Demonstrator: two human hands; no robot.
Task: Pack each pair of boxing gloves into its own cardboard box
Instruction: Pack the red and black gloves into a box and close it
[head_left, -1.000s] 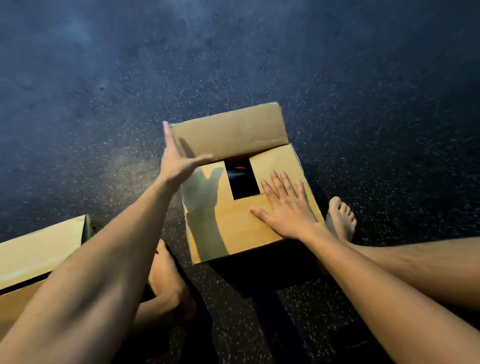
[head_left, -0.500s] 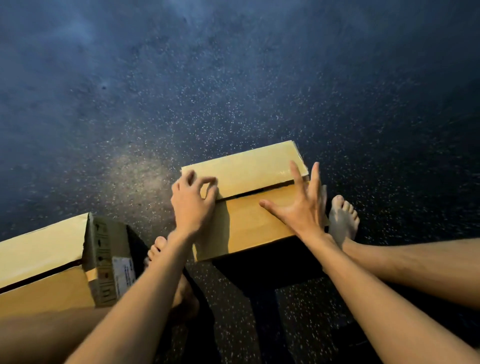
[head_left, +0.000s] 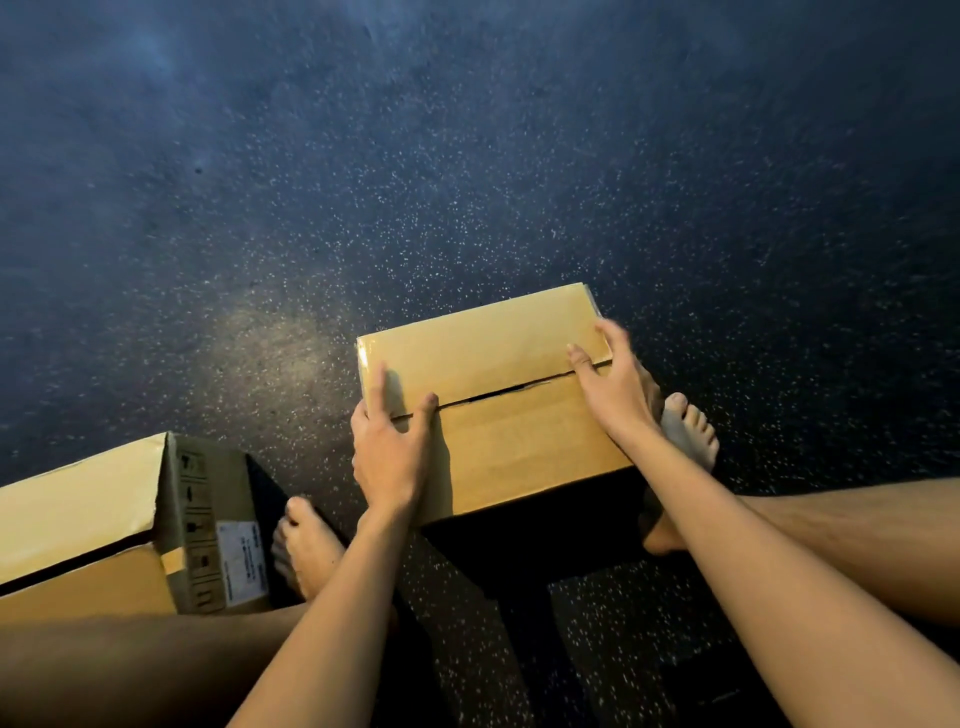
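Note:
A brown cardboard box (head_left: 498, 447) stands on the dark floor between my feet, both top flaps folded down with a thin dark seam between them. My left hand (head_left: 389, 457) clasps its left edge, with the index finger and thumb lying on top and the other fingers down the side. At the right edge, my right hand (head_left: 615, 395) has its thumb on the seam and its fingers curled over the side. No boxing gloves show; the flaps hide the inside of the box.
A second cardboard box (head_left: 78, 509) with folded flaps and a white label (head_left: 241, 564) sits at the lower left beside my left foot (head_left: 306, 551). My right foot (head_left: 691, 436) is just right of the held box. Speckled dark floor (head_left: 467, 156) stretches ahead.
The far flap came down and closed the gap that showed a dark and red thing inside. Both hands moved from the flaps to the box's left and right edges.

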